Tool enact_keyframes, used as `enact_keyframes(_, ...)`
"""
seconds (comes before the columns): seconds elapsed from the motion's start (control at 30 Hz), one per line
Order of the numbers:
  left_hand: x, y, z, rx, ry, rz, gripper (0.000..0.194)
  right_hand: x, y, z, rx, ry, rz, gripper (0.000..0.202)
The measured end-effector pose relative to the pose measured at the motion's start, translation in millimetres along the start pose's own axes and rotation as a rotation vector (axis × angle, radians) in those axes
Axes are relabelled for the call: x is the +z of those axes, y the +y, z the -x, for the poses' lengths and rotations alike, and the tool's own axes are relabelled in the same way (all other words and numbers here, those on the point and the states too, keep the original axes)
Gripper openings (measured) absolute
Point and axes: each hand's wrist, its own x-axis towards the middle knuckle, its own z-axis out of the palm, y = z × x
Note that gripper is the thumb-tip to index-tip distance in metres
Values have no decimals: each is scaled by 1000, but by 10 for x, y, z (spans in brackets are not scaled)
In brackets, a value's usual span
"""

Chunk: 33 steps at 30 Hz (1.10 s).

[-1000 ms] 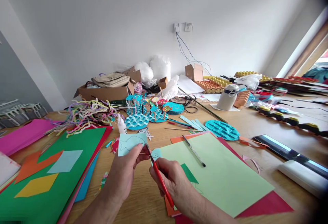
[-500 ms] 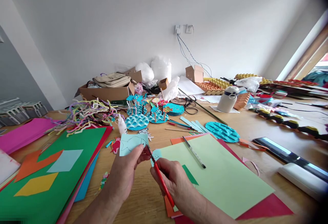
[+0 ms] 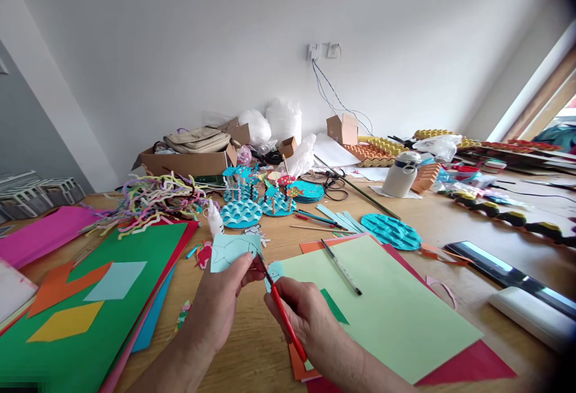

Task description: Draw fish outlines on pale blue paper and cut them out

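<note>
My left hand [image 3: 221, 297] pinches a light blue piece of paper [image 3: 231, 249] on which a fish outline is drawn. The red-handled scissors [image 3: 282, 309] are in my right hand [image 3: 306, 312], their blades pointing up and left at the right edge of that paper. Just behind the blades shows another light blue bit [image 3: 275, 270] with drawn lines; whether it joins the held paper I cannot tell. Both hands are above the wooden table [image 3: 243, 351]. Right of them, a pen [image 3: 341, 267] lies on a pale green sheet [image 3: 396, 315].
Green card [image 3: 130, 315] with orange, yellow and blue paper pieces lies at left. Beyond my hands stand a glue bottle [image 3: 215, 220] and blue wavy discs [image 3: 240, 215] beside fuzzy pipe cleaners [image 3: 157, 201]. A white jar [image 3: 399, 175] and a phone [image 3: 508, 276] are at right.
Almost nothing differs. The paper and scissors keep their places in my hands, and the whole view has shifted very slightly.
</note>
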Motion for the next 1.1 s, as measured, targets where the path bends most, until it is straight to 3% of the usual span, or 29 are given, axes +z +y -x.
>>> enact_keyframes(1.1, 8, 25, -9, -13, -38, 23, 18, -22, -18, 12, -62, 24, 67, 33)
